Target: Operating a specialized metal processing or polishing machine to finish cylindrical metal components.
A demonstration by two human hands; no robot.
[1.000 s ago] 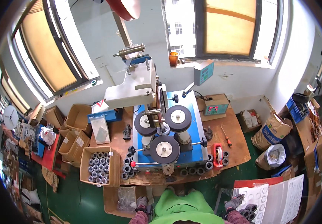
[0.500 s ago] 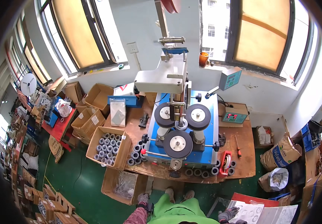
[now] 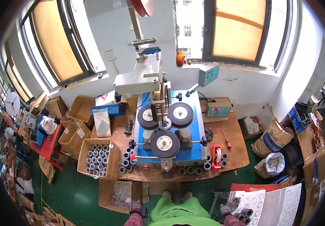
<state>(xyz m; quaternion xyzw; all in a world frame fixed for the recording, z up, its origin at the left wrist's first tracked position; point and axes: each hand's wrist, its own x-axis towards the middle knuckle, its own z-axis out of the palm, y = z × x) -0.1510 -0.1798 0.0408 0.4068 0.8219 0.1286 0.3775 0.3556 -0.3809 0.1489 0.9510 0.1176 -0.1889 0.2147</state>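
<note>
My right hand, in a grey glove, reaches over white sheets marked with ring outlines. Its fingers are stretched out and hold nothing visible. Several dark rings stand close beside it. My left hand, also gloved, hangs at the edge of an open box with clear plastic inside; its fingers are too small to read. Ahead stands a blue and white machine with three dark rollers. A ring sits between the rollers.
A cardboard box of grey rings stands on the bench's left. Loose rings line the front edge, near a red tape dispenser. A screwdriver lies at right. Sacks stand on the floor beyond.
The view has turned to the right, so the machine and bench sit farther left. Dark rings beside my right hand have come into view. My right hand stays spread.
</note>
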